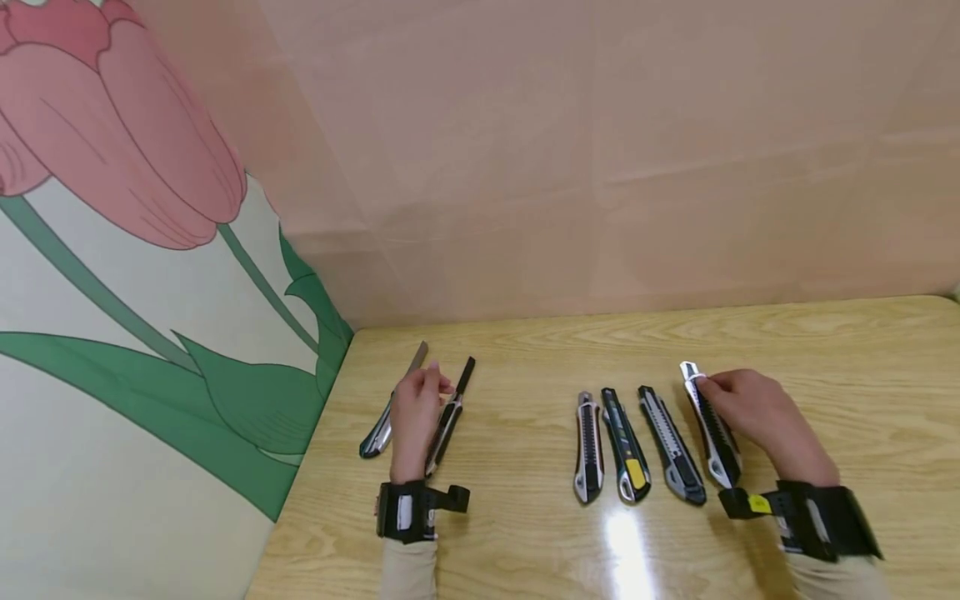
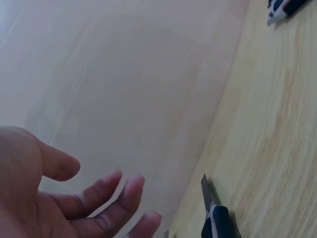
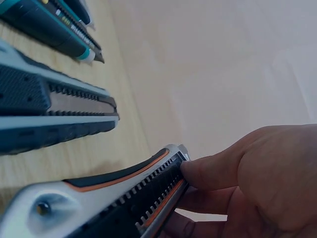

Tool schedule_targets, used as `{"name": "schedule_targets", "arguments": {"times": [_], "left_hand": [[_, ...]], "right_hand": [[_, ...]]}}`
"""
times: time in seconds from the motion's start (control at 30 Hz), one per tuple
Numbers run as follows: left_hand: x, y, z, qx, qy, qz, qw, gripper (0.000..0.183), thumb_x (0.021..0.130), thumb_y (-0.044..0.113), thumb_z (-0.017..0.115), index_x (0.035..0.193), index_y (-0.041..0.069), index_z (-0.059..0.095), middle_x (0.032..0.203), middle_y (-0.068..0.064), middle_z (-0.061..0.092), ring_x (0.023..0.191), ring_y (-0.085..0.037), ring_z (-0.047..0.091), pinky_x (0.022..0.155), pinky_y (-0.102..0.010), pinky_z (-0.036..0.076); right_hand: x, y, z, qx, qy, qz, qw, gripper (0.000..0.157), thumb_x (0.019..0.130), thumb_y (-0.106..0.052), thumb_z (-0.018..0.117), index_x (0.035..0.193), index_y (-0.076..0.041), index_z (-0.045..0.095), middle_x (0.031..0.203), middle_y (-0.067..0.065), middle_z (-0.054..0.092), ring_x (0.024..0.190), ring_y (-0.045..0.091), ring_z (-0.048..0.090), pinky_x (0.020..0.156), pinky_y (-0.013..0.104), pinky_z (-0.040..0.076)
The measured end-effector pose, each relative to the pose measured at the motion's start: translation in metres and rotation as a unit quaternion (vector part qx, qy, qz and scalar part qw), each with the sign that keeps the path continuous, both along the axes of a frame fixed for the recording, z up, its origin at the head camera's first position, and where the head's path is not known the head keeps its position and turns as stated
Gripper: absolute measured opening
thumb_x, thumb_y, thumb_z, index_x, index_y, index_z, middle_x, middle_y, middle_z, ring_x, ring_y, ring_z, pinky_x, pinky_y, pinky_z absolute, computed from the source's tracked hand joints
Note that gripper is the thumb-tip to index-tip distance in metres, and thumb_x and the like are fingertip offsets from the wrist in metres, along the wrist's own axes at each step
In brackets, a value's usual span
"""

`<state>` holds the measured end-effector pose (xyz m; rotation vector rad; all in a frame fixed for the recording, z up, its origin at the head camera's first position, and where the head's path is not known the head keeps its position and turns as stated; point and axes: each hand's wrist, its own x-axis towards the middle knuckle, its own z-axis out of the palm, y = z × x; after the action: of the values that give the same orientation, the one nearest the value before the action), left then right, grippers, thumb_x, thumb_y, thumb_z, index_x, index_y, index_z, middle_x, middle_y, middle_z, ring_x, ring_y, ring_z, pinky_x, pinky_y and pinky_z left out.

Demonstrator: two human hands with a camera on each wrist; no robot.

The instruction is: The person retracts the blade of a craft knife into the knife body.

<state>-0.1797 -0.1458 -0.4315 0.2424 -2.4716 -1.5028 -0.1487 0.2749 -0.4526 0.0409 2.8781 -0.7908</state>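
Note:
My right hand (image 1: 761,412) pinches a silver, black and orange utility knife (image 3: 114,193) near its front end, thumb on top and fingers beneath. To its left lies a grey and black utility knife (image 1: 671,446), then a dark teal one with a yellow slider (image 1: 626,446), then a slim red-edged one (image 1: 589,450). My left hand (image 1: 416,417) hovers at the left with loosely bent fingers and nothing in them. Beside it are two utility knives with long blades out, a silver one (image 1: 378,433) and a dark one (image 1: 445,433), both partly hidden by the hand in the head view.
The wooden table (image 1: 517,542) runs back to a pinkish cloth backdrop (image 1: 600,167). A tulip-printed cloth (image 1: 150,292) hangs along the left edge. Black wrist straps (image 1: 825,521) sit on both forearms.

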Motion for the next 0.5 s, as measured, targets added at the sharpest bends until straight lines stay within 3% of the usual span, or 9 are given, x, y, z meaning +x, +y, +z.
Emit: {"name": "schedule_targets", "arguments": {"times": [0.27, 0.5], "left_hand": [[0.000, -0.002, -0.003, -0.061, -0.019, 0.003, 0.9979, 0.039, 0.103, 0.036, 0.049, 0.085, 0.007, 0.070, 0.081, -0.009, 0.072, 0.061, -0.021, 0.053, 0.057, -0.028, 0.037], [0.001, -0.007, -0.006, -0.132, -0.054, 0.013, 0.9896, 0.032, 0.100, 0.036, 0.054, 0.090, 0.010, 0.070, 0.080, -0.004, 0.066, 0.066, -0.021, 0.054, 0.056, -0.029, 0.038]], "right_hand": [[-0.001, 0.003, -0.007, 0.002, -0.001, -0.008, 1.000, 0.059, 0.104, -0.037, 0.044, 0.117, 0.017, 0.061, 0.083, 0.017, 0.060, 0.070, 0.027, 0.053, 0.057, 0.034, 0.042], [-0.001, 0.006, -0.012, 0.011, 0.036, -0.014, 0.999, 0.056, 0.101, -0.038, 0.048, 0.113, 0.015, 0.065, 0.089, 0.023, 0.066, 0.070, 0.027, 0.057, 0.057, 0.040, 0.047]]}}
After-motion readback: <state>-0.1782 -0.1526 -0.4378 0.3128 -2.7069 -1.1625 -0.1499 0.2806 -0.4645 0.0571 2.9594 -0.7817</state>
